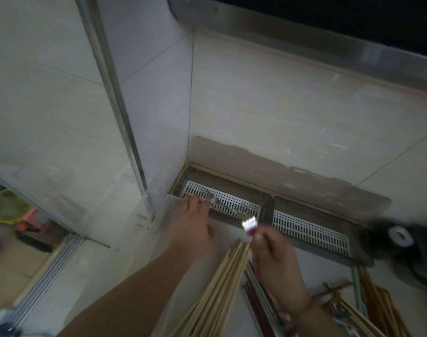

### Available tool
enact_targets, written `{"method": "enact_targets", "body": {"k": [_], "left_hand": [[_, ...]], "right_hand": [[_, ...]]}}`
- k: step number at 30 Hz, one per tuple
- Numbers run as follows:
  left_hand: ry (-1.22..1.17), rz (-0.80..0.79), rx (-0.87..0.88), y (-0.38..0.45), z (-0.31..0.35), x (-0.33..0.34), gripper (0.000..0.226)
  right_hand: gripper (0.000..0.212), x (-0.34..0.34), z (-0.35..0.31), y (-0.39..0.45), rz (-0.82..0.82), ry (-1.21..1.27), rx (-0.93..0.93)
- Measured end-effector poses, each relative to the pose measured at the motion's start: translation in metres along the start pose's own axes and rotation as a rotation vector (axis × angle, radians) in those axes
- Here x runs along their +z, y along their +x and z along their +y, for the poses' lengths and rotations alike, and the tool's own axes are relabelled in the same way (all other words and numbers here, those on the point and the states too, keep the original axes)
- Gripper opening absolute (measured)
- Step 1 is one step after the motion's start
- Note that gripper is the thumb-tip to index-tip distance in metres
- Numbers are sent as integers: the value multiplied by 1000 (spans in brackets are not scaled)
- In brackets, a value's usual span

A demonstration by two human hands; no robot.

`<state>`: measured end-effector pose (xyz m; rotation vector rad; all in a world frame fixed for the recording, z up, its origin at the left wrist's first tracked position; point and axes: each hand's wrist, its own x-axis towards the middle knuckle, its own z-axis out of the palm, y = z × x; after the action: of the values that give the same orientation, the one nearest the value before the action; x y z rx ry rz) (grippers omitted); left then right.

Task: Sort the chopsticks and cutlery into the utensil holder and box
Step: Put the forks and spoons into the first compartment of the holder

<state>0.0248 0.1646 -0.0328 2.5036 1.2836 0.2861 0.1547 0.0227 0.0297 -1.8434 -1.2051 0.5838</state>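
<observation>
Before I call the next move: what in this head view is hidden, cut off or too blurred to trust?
- Right hand: motion-blurred; its grip on the fork is unclear.
- Left hand: fingertips hidden behind the clear box's rim.
- Chopsticks: cut off by the bottom edge.
- Dark object at right: blurred, unidentifiable.

A grey box (268, 207) lies open against the wall, with two compartments, each floored by a white slotted tray. A metal fork (219, 203) with a pink-and-white handle end slants over the left compartment, prongs toward the far left corner. Pale wooden chopsticks (222, 283) lie bundled nearer, beside darker ones (253, 293).
</observation>
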Motion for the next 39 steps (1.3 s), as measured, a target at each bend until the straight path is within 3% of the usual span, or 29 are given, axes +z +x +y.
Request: {"method": "enact_targets", "body": {"k": [2,7,15,20,26,29,35,37,39], "left_hand": [[6,-4,2,0,-1,1,54],[-4,-27,-29,1,1,2,55],[-30,-55,-41,1,-1,-1,58],[-23,-47,-39,1,0,0,58],[-27,-2,-19,2,-1,5,54],[-20,40,-11,1,-2,7,52],[16,20,-31,3,-1,12,55],[22,9,-36,2,1,11,55],[45,4,-26,2,3,11,54]], "right_hand": [[16,6,13,37,64,-19,-30],[33,20,43,111,-103,-414,114],[33,56,67,151,-274,-471,270],[30,41,66,148,-203,-383,211],[17,-13,46,91,86,-145,21],[24,-41,58,38,118,-129,61],[6,-63,120,-53,13,-584,218],[21,-59,141,-69,-169,-757,152],[31,-57,154,-73,-226,-815,114]]}}
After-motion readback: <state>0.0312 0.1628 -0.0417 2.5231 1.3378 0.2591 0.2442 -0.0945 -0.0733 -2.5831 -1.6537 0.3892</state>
